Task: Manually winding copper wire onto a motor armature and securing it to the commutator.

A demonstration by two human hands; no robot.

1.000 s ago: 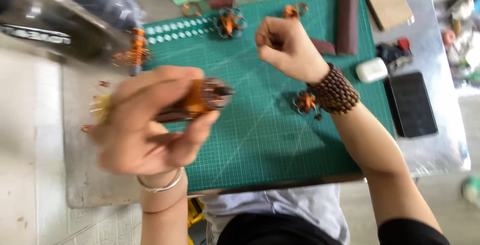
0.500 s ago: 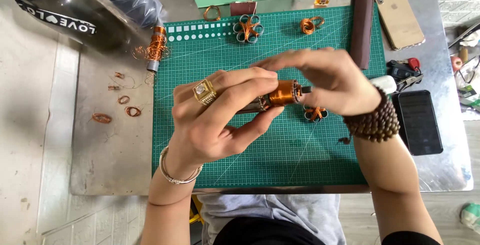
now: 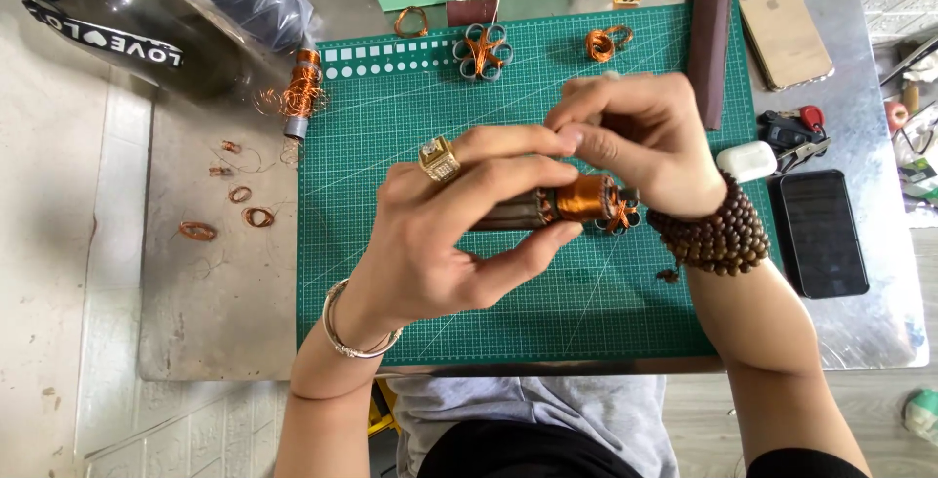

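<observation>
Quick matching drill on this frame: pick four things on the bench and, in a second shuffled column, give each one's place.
Things:
1. gold phone
2. black phone
3. white earbud case
4. copper-wound rod

Places:
A. in the grip of the left hand, above the green mat
B. far right corner of the metal table
C. beside the beaded right wrist
D. right of the mat, nearer the person

Pairs: 1-B, 2-D, 3-C, 4-A

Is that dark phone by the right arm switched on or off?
Off, it seems: the dark phone lies flat on the metal table, screen black.
</observation>
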